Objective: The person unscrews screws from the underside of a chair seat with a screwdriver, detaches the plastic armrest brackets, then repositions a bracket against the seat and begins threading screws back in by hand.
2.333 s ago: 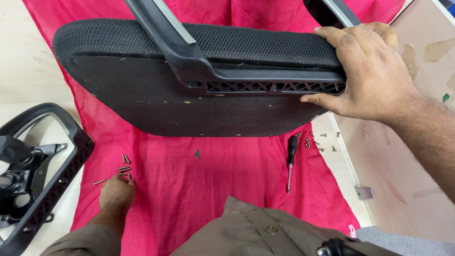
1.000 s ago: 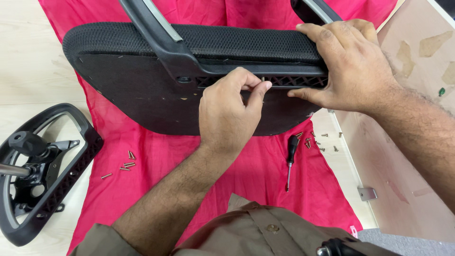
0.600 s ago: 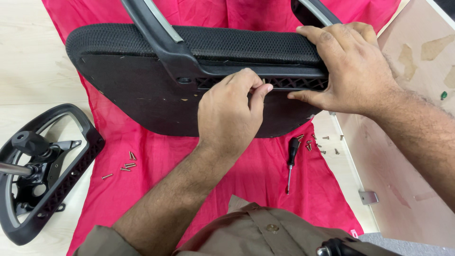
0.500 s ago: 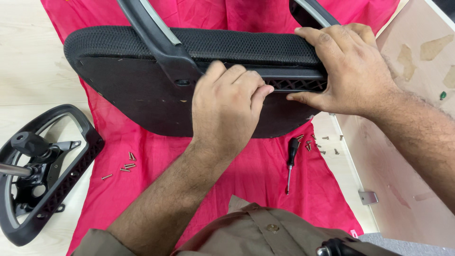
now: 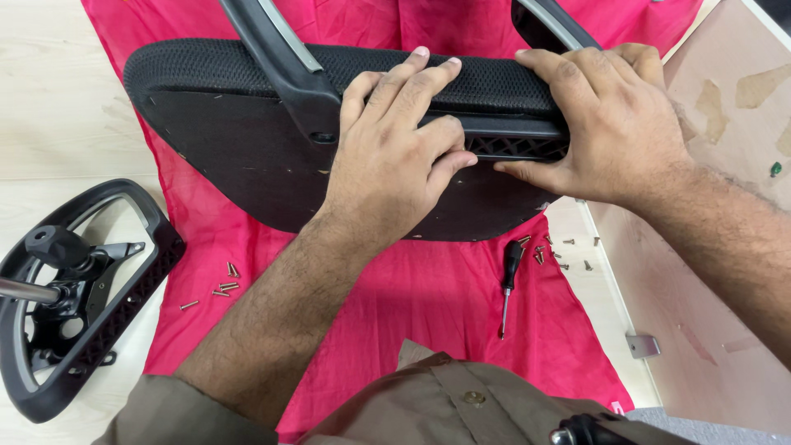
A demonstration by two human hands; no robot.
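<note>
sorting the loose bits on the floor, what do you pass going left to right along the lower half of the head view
black plastic armrest frame → small scattered metal screws on the red cloth → black-handled screwdriver → second cluster of screws → small grey metal bracket

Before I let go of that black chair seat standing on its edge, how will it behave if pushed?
The chair seat looks stiff, with a hard underside, so it likely won't flex. Standing on edge on the red cloth, it may tip once the left hand and right hand release. The cloth could slide beneath it.
</note>
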